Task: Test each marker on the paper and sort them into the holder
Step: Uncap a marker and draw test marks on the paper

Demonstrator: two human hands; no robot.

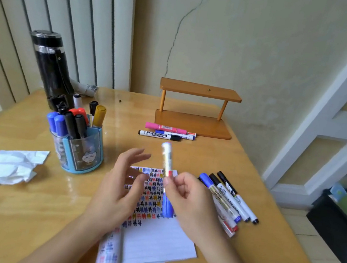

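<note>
A glossy wooden table (23, 210) meets a cracked cream wall (247, 41). Right hand (189, 200) pinches an upright marker (166, 159) — left hand (120, 186) spread-fingered, holding nothing, above scribbled paper (152, 246).

Table (23, 210): glossy wood.
Left: crumpled tissue (4, 167); blue holder (80, 154); black flask (50, 69) behind it.
Front middle: scribbled paper (152, 246).
Back: wooden shelf (191, 124), three markers (168, 132) just before it.
Right: loose markers (228, 197) beside the paper.

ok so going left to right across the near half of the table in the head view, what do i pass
crumpled tissue → blue marker holder → left hand → raised marker → right hand gripping it → loose markers
</note>
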